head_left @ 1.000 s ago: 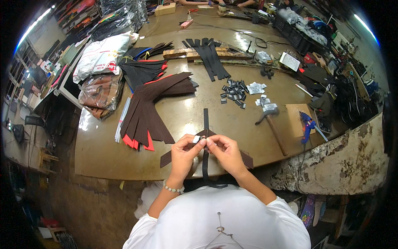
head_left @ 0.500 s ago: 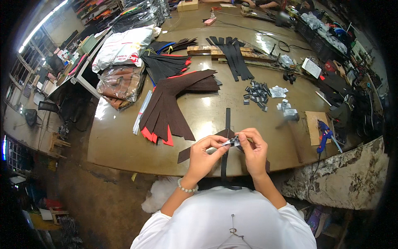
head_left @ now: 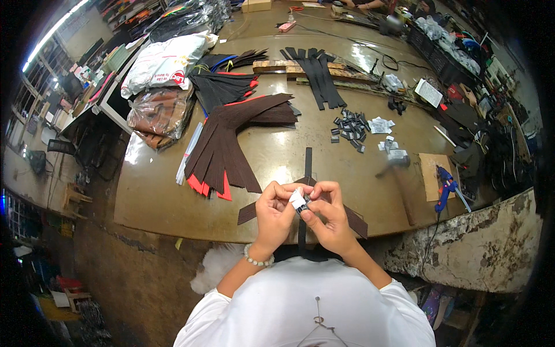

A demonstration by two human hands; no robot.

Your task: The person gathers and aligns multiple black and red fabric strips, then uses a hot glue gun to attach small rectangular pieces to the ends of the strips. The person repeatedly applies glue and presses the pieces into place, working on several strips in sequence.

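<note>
Between my hands, over the near table edge, is a small white label (head_left: pixel 298 199) with dark print. My left hand (head_left: pixel 273 217), a beaded bracelet at its wrist, pinches the label's left side. Thumb and fingers of my right hand (head_left: pixel 330 221) close on its right side, by a small dark piece that I cannot make out clearly. Beneath both hands lie a black strap (head_left: pixel 308 160), running toward me, and a dark brown fabric strip (head_left: pixel 355 222), whose ends stick out at either side. My fingers hide the place where they cross.
Dark brown strips (head_left: pixel 234 141) fan out at left. Ahead lie black straps (head_left: pixel 317 75), small dark grey pieces (head_left: pixel 351 127) and white labels (head_left: pixel 380 125). A blue glue gun (head_left: pixel 444 188) rests at right on cardboard (head_left: pixel 429 173). Plastic-wrapped bundles (head_left: pixel 159 118) stand at far left.
My hands have drawn closer together, and the label between them has turned more upright, showing more of its white face. The whole view has shifted slightly.
</note>
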